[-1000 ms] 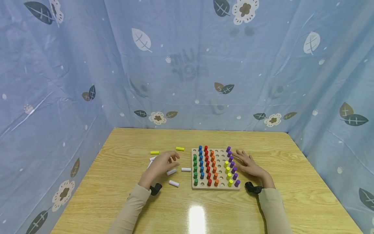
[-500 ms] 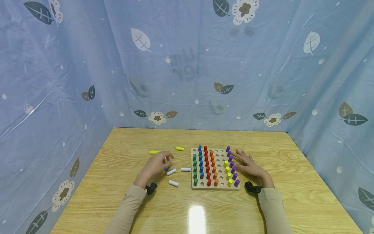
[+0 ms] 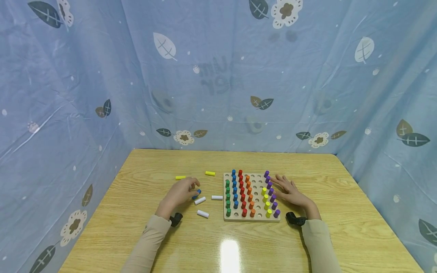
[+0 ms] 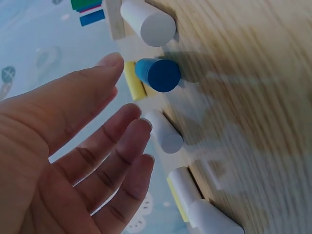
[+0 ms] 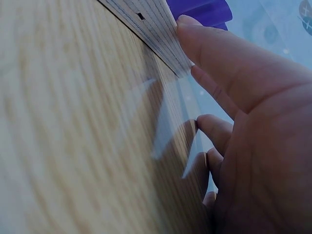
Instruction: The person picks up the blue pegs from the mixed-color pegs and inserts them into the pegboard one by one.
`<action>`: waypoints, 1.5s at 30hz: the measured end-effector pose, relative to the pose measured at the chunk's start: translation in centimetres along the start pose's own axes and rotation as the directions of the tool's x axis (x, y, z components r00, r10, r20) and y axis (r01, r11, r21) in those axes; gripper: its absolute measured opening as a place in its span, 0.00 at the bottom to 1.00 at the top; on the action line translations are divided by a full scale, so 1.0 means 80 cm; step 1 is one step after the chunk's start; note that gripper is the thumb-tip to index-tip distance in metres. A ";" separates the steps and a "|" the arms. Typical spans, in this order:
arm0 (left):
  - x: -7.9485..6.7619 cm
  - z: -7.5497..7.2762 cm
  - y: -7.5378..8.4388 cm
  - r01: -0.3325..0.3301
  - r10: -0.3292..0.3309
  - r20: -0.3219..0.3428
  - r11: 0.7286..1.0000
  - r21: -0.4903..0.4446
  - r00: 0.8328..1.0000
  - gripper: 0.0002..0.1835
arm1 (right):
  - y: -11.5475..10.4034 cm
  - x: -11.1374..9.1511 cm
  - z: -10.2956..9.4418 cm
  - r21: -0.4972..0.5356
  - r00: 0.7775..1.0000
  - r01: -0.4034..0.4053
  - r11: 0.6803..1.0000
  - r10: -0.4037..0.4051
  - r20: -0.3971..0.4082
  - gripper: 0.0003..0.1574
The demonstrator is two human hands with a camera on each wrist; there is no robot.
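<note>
My left hand [image 3: 179, 193] hovers over loose pegs left of the wooden pegboard [image 3: 229, 218], its fingers loosely bent and apart. A blue peg [image 4: 158, 74] lies just beyond its thumb and fingertips in the left wrist view, with a visible gap. In the head view that blue peg [image 3: 196, 194] is partly covered by the hand. My right hand [image 3: 291, 195] rests at the board's right side with spread fingers. Its thumb touches the board's edge near a purple peg [image 5: 204, 12] in the right wrist view. Green, blue, red, orange, yellow and purple pegs stand in columns on the board.
White pegs lie between the left hand and the board, one white peg [image 3: 217, 197] close to its left edge. Two yellow pegs lie farther back, one yellow peg [image 3: 210, 173] near the board's corner. More white pegs [image 4: 185, 187] show beneath the left fingers. A patterned curtain [image 3: 218, 94] surrounds the table.
My left hand has shifted left, away from the board, and the blue peg has come into view beside its fingertips. My right hand has stayed in place, and the pegs on the board look the same.
</note>
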State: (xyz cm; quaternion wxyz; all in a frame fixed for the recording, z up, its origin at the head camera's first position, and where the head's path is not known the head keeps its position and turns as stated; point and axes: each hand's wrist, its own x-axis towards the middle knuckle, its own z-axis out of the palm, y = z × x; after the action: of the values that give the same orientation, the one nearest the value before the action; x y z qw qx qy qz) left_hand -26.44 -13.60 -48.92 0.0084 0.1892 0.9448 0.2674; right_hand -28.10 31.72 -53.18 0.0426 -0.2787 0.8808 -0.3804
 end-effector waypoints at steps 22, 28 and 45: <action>0.001 0.011 0.007 0.001 -0.004 0.043 0.998 0.062 0.999 0.09 | -0.001 0.002 -0.001 0.002 1.000 -0.004 1.000 0.004 0.009 0.36; 0.001 0.012 0.008 -0.013 0.010 0.051 0.998 0.061 0.999 0.09 | -0.001 0.001 -0.001 -0.004 1.000 -0.007 1.000 0.007 0.007 0.36; 0.002 0.008 0.015 -0.017 0.017 0.033 1.000 -0.008 0.999 0.15 | 0.000 0.002 0.001 0.009 0.999 -0.033 0.999 0.033 0.011 0.35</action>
State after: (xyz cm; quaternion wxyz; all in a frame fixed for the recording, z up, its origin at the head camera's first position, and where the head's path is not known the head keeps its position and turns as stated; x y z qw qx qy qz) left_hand -26.07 -12.26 -48.83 0.0222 0.2017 0.9419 0.2678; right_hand -28.20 31.64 -53.23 0.0551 -0.2659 0.8832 -0.3823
